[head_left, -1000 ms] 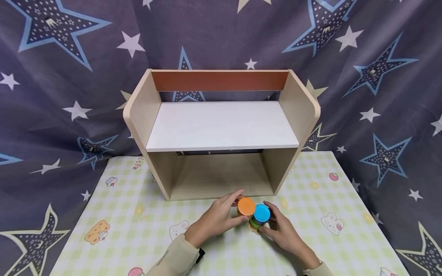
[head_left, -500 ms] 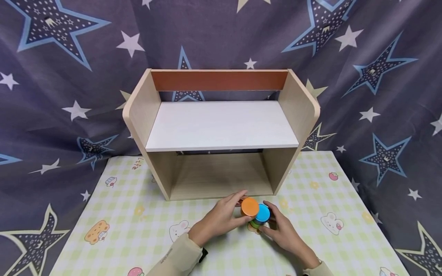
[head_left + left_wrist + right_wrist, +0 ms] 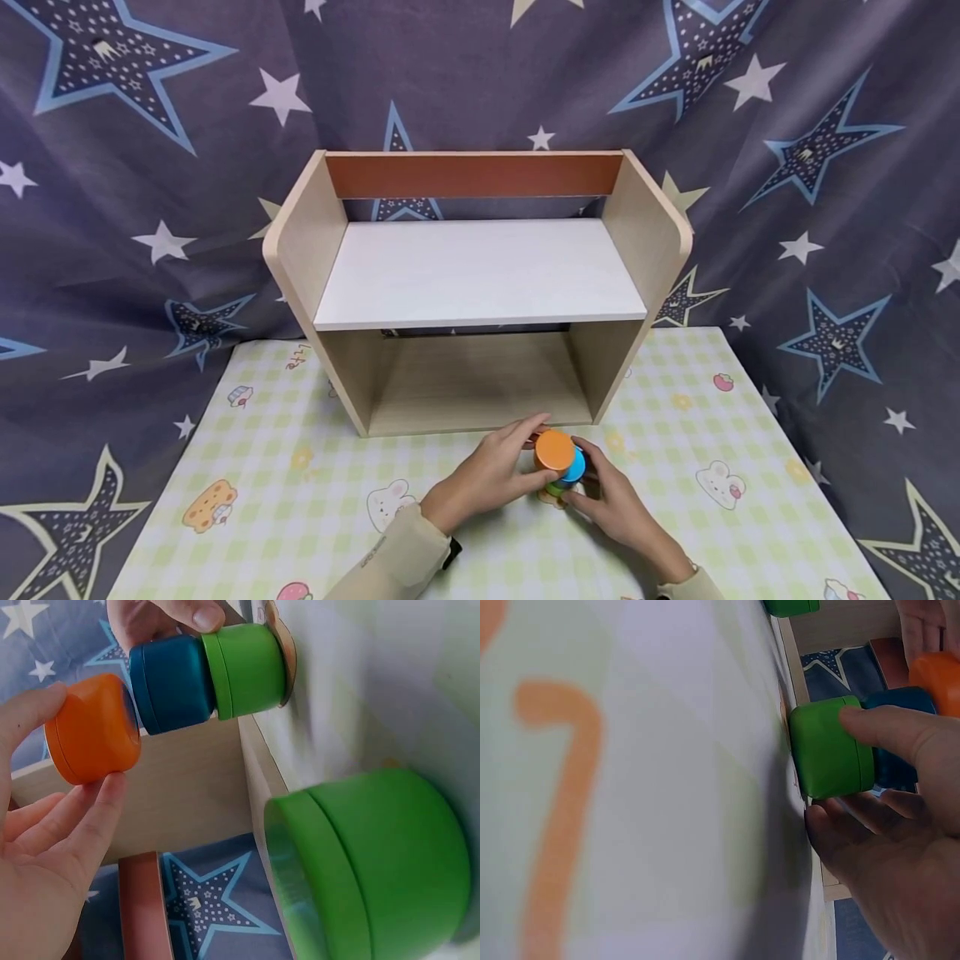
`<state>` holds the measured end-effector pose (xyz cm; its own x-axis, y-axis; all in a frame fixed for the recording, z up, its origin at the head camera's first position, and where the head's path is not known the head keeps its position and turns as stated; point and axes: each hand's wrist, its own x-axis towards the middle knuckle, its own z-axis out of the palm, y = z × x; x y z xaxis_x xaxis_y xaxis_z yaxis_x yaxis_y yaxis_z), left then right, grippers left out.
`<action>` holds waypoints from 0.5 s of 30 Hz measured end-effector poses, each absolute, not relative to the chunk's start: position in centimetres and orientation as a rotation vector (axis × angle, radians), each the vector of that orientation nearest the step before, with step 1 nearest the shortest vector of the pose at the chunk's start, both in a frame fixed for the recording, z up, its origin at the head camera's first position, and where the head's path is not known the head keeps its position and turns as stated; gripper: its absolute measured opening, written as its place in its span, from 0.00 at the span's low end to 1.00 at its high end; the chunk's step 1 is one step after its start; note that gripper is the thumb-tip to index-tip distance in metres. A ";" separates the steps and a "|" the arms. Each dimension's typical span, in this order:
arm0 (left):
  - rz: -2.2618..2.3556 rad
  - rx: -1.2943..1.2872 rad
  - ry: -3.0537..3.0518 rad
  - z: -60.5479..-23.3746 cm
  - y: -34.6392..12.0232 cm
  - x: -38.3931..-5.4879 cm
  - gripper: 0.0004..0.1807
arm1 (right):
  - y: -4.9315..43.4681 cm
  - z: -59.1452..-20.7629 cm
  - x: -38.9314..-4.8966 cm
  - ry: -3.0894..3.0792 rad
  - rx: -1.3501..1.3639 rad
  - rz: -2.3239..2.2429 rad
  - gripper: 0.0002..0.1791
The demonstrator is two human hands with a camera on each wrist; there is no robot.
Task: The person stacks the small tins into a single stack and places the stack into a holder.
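One blue container (image 3: 176, 682) atop green container (image 3: 251, 671)

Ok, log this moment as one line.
left hand: holds orange container above blue container | right hand: holds green container beneath blue container | orange-blue contact: unclear

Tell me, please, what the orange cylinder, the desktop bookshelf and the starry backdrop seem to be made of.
Orange cylinder: probably plastic, smooth and satin; its even colour and crisp seam suggest moulding. Desktop bookshelf: likely wood-based board, smooth and fairly matt; parts look pale and wood-grained, though possibly laminate. Starry backdrop: likely fabric, matt; it hangs in soft folds.
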<state>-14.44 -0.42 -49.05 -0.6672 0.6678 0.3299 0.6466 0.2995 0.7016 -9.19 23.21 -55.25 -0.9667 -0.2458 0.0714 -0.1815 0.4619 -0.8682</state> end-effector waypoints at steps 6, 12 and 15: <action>1.343 1.291 2.501 -49.0 0.4 -14.6 0.42 | 23.5 -55.5 -9.3 2.606 -0.421 -1.582 0.45; 1.361 1.287 2.474 -49.2 0.9 -14.7 0.41 | 23.6 -55.6 -9.4 2.600 -0.444 -1.595 0.43; 1.358 1.290 2.466 -49.5 1.2 -14.6 0.41 | 23.6 -55.6 -9.3 2.600 -0.436 -1.591 0.44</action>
